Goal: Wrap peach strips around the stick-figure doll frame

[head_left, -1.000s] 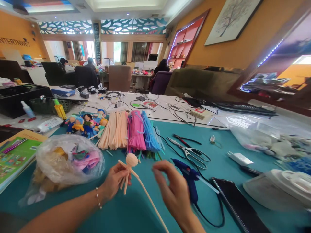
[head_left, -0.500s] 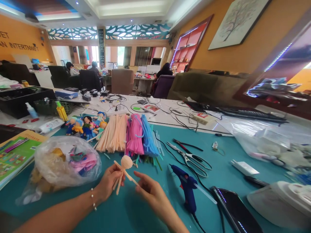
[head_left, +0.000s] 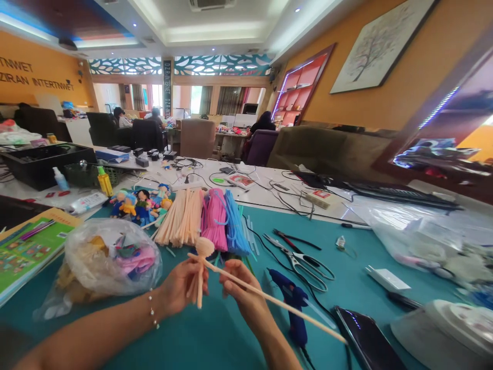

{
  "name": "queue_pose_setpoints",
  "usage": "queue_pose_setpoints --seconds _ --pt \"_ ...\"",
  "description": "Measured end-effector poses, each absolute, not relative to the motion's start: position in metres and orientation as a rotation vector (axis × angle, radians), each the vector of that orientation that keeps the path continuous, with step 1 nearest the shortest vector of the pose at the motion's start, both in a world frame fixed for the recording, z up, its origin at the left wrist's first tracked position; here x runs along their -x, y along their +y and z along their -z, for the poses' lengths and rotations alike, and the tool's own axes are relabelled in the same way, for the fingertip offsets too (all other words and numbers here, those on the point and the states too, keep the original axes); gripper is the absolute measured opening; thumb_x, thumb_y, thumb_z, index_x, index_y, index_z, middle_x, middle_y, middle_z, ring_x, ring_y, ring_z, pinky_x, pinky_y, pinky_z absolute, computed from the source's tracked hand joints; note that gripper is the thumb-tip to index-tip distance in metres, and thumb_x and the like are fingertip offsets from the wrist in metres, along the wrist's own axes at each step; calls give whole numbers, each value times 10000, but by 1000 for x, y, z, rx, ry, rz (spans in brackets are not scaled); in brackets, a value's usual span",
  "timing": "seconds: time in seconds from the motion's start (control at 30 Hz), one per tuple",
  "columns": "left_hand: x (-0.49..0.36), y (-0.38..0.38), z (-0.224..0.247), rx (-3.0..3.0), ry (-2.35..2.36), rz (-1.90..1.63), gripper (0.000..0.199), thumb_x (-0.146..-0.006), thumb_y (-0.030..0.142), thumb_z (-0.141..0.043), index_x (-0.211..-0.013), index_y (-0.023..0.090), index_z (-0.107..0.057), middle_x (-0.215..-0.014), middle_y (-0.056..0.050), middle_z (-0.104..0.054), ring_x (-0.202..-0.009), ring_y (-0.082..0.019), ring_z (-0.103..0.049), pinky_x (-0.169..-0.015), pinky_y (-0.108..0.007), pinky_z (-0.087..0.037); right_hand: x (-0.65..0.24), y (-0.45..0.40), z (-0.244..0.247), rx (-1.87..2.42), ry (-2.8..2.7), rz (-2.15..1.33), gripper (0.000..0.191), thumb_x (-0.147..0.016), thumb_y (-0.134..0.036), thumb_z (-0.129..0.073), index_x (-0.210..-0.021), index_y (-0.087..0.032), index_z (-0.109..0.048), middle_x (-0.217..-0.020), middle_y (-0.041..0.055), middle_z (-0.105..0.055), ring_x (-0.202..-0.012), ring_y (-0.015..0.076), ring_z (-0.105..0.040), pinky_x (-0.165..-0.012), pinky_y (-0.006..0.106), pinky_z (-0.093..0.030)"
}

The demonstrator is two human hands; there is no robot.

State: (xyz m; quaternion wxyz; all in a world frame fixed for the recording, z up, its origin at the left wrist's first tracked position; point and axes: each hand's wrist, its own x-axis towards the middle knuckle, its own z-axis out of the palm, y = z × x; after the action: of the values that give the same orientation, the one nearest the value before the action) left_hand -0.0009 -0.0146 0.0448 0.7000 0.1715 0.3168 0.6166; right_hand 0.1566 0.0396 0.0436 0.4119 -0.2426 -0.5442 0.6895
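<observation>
Peach, fuzzy stems make up the doll [head_left: 204, 249], which we find near the lower centre of the view, held above the teal mat [head_left: 185, 344]. Its round head is uppermost, and short stems point downward. The left hand [head_left: 179, 288] pinches it just below the head; we note a beaded bracelet [head_left: 151, 308] at that wrist. From the doll, one long stem [head_left: 285, 306] slants down to the right, passing in front of the right hand [head_left: 244, 293]. The fingers of this hand are curled toward its thumb; we cannot tell whether they grip the stem.

Just beyond the doll we see, from left to right, bundles of peach stems [head_left: 181, 218], pink stems [head_left: 213, 221] and blue stems [head_left: 236, 221]. Left of these sit small dolls [head_left: 140, 205], and nearer us a clear bag [head_left: 111, 257] of cloth-like pieces.

To the right of the right hand lies a blue glue gun [head_left: 290, 292], partly crossed in our view by the long stem. Beyond it lie scissors [head_left: 292, 254] and red-and-black pliers [head_left: 283, 237]; farther right, a dark phone [head_left: 370, 334]. Past the mat, cables lie on the white tabletop [head_left: 265, 195].
</observation>
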Motion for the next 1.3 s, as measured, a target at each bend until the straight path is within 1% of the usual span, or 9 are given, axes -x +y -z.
queue_pose_setpoints --seconds 0.13,0.23,0.3,0.5,0.67,0.8,0.93,1.07,1.3 --pt "-11 -10 -27 -423 728 -1385 258 -567 257 -731 -708 130 -557 -506 15 -583 -390 -104 -544 -417 -217 -434 -149 40 -26 698 -1442 -1659 385 -624 -475 -757 -749 -185 -538 -599 -18 -546 -506 108 -477 -449 214 -374" --pt "-16 -10 -15 -445 755 -1343 267 -551 280 -736 -683 139 -551 -476 23 -574 -351 -103 -525 -328 -190 -346 -150 33 -24 734 -1538 -1673 375 -681 -504 -703 -682 -162 -548 -600 9 -577 -521 123 -514 -489 233 -385" --pt "-16 -10 -10 -450 770 -1324 286 -535 290 -749 -686 136 -561 -477 20 -583 -342 -101 -521 -313 -183 -323 -147 26 -23 702 -1530 -1697 364 -705 -496 -684 -684 -162 -542 -606 9 -588 -525 133 -538 -513 246 -404" --pt "-15 -14 -6 -457 797 -1323 323 -494 304 -801 -681 129 -604 -518 10 -613 -374 -95 -521 -367 -204 -372 -141 17 -19 696 -1524 -1618 362 -680 -483 -707 -680 -172 -521 -592 -12 -557 -482 122 -511 -481 240 -400" --pt "-18 -18 -7 -530 803 -1338 350 -466 326 -839 -642 119 -618 -522 7 -607 -449 -96 -529 -471 -224 -393 -148 15 -26 817 -1564 -1422 365 -707 -470 -682 -577 -160 -540 -613 -3 -496 -550 127 -476 -517 238 -393" --pt "-19 -20 -7 -520 798 -1385 379 -433 305 -858 -655 120 -613 -588 6 -626 -536 -94 -535 -558 -225 -394 -150 15 -25 875 -1581 -1386 377 -696 -485 -683 -574 -145 -576 -612 2 -496 -593 132 -448 -556 238 -377" --pt "-16 -20 -7 -516 856 -1421 368 -446 314 -847 -651 125 -606 -579 10 -610 -553 -105 -528 -582 -239 -394 -146 13 -22 923 -1543 -1471 406 -682 -523 -678 -591 -147 -555 -567 -12 -490 -560 120 -425 -528 228 -354" --pt "-12 -21 -7 -514 933 -1460 328 -452 300 -828 -615 131 -598 -556 18 -587 -555 -111 -517 -585 -245 -396 -140 6 -27 944 -1510 -1495 381 -689 -520 -672 -666 -156 -562 -608 -5 -543 -574 125 -461 -543 227 -371" --pt "-3 -27 -8 -604 1160 -1506 218 -516 275 -759 -557 137 -595 -505 30 -555 -501 -94 -468 -523 -224 -356 -130 1 -27 974 -1541 -1368 380 -693 -495 -664 -559 -154 -564 -573 -10 -507 -547 110 -439 -519 219 -371"
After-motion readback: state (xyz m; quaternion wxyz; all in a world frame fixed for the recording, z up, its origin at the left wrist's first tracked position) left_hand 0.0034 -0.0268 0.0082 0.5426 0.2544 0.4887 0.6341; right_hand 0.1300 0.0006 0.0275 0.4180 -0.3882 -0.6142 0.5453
